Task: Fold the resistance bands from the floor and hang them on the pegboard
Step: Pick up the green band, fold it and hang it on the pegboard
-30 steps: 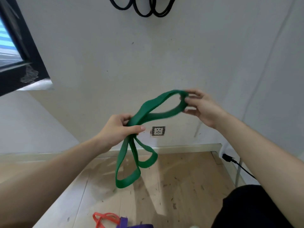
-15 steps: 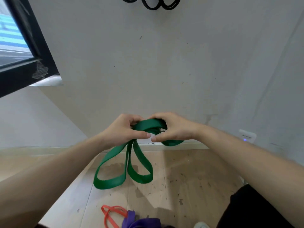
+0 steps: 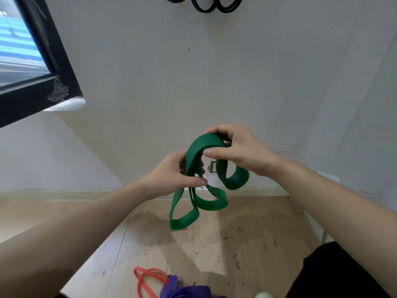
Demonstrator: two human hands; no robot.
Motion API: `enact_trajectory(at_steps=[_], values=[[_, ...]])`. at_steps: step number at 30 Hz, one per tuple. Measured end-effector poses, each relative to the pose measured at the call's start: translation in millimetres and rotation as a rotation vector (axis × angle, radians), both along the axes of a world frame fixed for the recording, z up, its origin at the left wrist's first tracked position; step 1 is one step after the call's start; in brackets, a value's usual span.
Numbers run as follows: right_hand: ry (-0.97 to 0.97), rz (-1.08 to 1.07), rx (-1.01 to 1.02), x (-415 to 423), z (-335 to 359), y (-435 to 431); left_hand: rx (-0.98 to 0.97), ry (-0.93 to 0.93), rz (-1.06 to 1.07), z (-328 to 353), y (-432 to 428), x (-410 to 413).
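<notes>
Head: green band (image 3: 194,155) hangs vertically.

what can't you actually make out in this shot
Head view only.
black loops: cut by the top edge; their hanger and any pegboard are out of frame.
purple band and orange band: cut by the bottom edge.
green band: left hand and right hand cover the gathered part, so the fold count is unclear.
wall socket: mostly behind the green band.
</notes>
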State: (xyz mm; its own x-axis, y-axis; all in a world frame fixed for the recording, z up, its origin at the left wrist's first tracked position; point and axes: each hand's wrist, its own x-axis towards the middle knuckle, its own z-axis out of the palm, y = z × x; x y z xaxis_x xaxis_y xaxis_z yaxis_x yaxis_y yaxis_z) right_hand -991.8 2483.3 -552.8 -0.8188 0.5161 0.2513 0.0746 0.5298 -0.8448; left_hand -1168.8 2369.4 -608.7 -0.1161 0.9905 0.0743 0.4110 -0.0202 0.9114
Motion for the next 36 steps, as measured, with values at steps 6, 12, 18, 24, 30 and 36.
enact_trajectory(at_steps=[6, 12, 18, 24, 30, 36], values=[[0.210, -0.071, -0.059, 10.9, 11.0, 13.5, -0.005, -0.067, -0.004, 4.3, 3.1, 5.5], [0.202, -0.112, -0.177, 28.7, 7.5, 42.8, 0.045, -0.182, 0.109, 16.7, 3.8, -1.3], [-0.327, -0.017, -0.085, 40.6, -16.6, 60.6, 0.141, -0.196, 0.191, 28.8, -3.7, -14.5], [-0.341, 0.055, -0.073, 16.0, -20.4, 36.2, 0.135, -0.177, 0.157, 31.3, -3.3, -10.2], [-0.129, 0.130, -0.166, -8.5, -26.1, 7.4, 0.135, -0.196, 0.151, 32.0, -4.5, -10.0], [-0.009, 0.040, -0.205, -14.8, -21.3, 0.5, 0.180, -0.289, 0.142, 34.7, -6.1, -10.6]])
